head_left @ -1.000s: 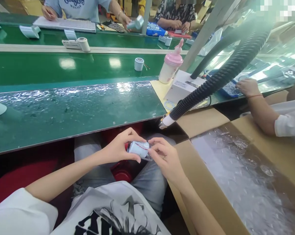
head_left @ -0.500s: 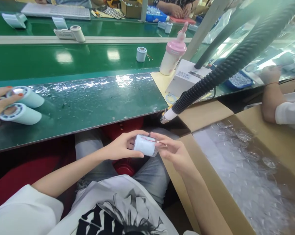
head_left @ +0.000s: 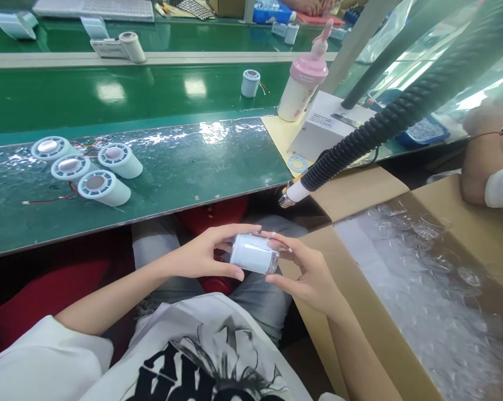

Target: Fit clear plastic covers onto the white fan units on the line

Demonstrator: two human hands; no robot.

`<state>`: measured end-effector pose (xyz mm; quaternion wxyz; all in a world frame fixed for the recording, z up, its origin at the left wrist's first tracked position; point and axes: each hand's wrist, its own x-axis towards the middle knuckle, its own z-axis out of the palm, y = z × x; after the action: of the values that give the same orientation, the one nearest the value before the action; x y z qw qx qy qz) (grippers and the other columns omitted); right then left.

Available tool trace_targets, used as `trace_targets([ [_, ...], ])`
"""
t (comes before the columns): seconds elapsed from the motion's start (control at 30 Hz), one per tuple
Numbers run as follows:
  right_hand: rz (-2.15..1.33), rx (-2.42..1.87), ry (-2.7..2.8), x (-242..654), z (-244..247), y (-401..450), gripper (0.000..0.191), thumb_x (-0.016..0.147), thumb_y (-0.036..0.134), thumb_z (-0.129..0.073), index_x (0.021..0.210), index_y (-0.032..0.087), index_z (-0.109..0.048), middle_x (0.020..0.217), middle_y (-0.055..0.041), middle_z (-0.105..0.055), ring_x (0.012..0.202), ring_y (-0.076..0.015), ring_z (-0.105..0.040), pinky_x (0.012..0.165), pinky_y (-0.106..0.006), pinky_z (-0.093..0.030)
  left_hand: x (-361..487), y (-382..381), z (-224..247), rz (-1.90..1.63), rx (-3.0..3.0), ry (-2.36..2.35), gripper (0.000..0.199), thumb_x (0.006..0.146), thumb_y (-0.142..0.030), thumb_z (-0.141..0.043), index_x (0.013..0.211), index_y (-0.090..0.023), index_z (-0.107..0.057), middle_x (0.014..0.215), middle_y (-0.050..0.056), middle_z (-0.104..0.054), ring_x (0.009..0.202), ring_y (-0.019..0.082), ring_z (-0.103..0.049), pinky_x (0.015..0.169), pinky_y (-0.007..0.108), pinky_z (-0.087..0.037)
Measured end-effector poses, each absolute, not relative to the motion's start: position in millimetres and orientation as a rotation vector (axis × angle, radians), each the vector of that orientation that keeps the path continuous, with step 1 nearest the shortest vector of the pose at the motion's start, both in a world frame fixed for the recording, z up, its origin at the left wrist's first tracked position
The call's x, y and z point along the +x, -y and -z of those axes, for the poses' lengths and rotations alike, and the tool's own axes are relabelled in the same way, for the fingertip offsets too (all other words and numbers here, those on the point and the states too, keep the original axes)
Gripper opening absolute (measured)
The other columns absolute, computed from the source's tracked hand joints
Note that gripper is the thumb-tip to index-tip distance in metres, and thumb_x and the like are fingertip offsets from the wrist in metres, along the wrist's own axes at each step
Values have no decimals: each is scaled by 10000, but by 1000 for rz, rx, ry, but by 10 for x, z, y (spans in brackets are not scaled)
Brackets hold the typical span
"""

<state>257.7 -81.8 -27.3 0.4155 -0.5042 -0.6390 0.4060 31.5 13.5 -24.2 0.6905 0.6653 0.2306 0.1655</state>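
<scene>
A pale blue cylinder (head_left: 253, 253) with a clear plastic cover at its right end is held above my lap. Around its left end are the thumb and fingers of my left hand (head_left: 209, 253). My right hand (head_left: 303, 270) grips the right end, with a thin red wire running along its fingers. On the green bench at the left stand several similar cylinders (head_left: 120, 161) with wires, near one another. One more cylinder (head_left: 250, 83) stands on the green belt beyond the bench.
A black ribbed hose (head_left: 360, 136) with a metal nozzle slants in from the upper right. Behind it are a white box device (head_left: 324, 125) and a pink-lidded bottle (head_left: 303, 83). A carton of clear plastic pieces (head_left: 435, 295) lies at right, near another person's arm (head_left: 479, 161).
The other person's hand at the left has left the view, and more cylinders show on the bench there. My right thumb has moved down to the lower edge of the held cylinder. The view has shifted slightly.
</scene>
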Motion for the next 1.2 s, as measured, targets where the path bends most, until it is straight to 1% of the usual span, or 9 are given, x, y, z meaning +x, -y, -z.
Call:
trace_targets([
  [0.1,-1124,-1257,1525,2577,262,821,527,758,239,-764,1242,271,-559,1208,-67,-666,1132,-269,-642,918,-397,-588,307,-130,225,-389,1527,-502,739,705,-232,-790,1376,-326,-495,1392,92,-542,1212,269,-569,974,363,-501],
  [0.23,-1220,-1244,1443,2570,239,821,492,762,257,-763,1207,278,-555,1180,-56,-668,1065,-245,-667,884,-386,-602,302,-143,201,-388,1591,-477,707,720,-238,-780,1369,-293,-504,1386,112,-540,1234,275,-548,977,365,-499],
  [0.37,-1319,-1216,1358,2551,217,813,468,773,256,-749,1188,282,-535,1180,-58,-662,1074,-230,-653,857,-363,-605,297,-156,179,-359,1642,-459,697,734,-242,-769,1372,-283,-494,1393,113,-521,1248,270,-531,972,347,-506],
  [0.53,-1464,-1187,1204,2516,233,805,434,776,314,-748,1149,275,-530,1179,-68,-627,1033,-216,-648,814,-340,-594,281,-156,193,-375,1685,-451,700,731,-241,-767,1373,-276,-490,1408,122,-502,1277,302,-505,980,383,-508],
  [0.6,-1519,-1174,1132,2499,234,799,434,763,349,-758,1125,261,-537,1142,-67,-631,988,-205,-647,775,-316,-584,269,-154,201,-389,1704,-431,704,733,-231,-767,1376,-276,-483,1411,122,-498,1290,299,-494,985,376,-505],
  [0.73,-1610,-1144,1035,2467,217,776,404,754,397,-755,1066,242,-549,1005,-41,-667,858,-163,-638,704,-260,-548,248,-152,204,-410,1741,-388,701,747,-209,-755,1380,-293,-466,1418,106,-494,1307,271,-480,987,339,-502],
  [0.93,-1667,-1129,890,2413,251,741,372,741,427,-750,989,224,-561,837,2,-650,709,-128,-618,589,-235,-553,235,-149,202,-410,1747,-371,687,758,-201,-745,1377,-292,-462,1420,102,-489,1308,254,-481,986,324,-504],
  [1.07,-1730,-1097,747,2380,321,746,417,713,469,-765,962,214,-548,786,24,-650,620,-109,-630,534,-228,-571,231,-149,198,-397,1744,-381,667,768,-210,-736,1374,-277,-465,1420,110,-488,1308,257,-482,984,332,-507],
  [1.2,-1759,-1115,708,2363,369,774,413,750,507,-723,943,196,-533,721,20,-674,581,-123,-670,511,-221,-571,229,-152,198,-400,1762,-376,680,761,-216,-744,1378,-275,-464,1421,109,-488,1313,257,-476,997,341,-499],
])
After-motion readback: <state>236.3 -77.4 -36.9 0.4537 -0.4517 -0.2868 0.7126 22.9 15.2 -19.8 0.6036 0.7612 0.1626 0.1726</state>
